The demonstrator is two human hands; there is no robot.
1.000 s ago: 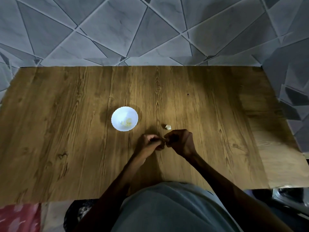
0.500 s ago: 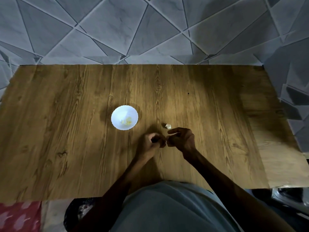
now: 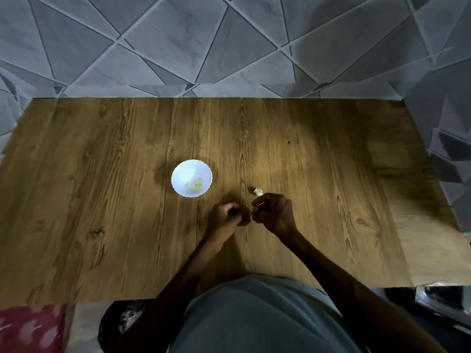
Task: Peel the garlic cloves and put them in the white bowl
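Grey tiled wall [image 3: 178, 47] w/ triangular pattern along the far edge of the table and past its rt edge. Wooden table [image 3: 89, 200] across most of the view, grain running far-to-near, paler strip along the rt edge. Grey shirt [image 3: 254, 314] at the near edge, approx. middle, both bare forearms reaching from it over the tabletop. Red patterned cloth [image 3: 28, 327] below the near-left corner. Dark shiny object [image 3: 443, 294] below the near-right corner (too dim to identify).

White bowl [image 3: 184, 171] upright on the table, a bit left of centre, roughly midway btw far and near edges, scalloped rim.

Left hand [image 3: 224, 217] and right hand [image 3: 276, 212] side by side near the table's centre, closer to the near edge than the bowl and off to the bowl's rt. Fingers of both curled inward, fingertips almost meeting in the narrow gap btw the hands. Too dark there to see anything pinched, so whether either hand grips a clove: cannot tell. Thin pale sliver at the right hand's fingertips, nature unclear.

Small pale garlic piece [image 3: 258, 191] on bare wood just beyond the right hand, on its far side, close to the knuckles and apart from the bowl. Yellowish peeled cloves [image 3: 195, 185] inside the bowl, low on its near-rt side — count not readable. Tiny dark speck [image 3: 288, 142] on the wood toward the far edge, rt of centre.
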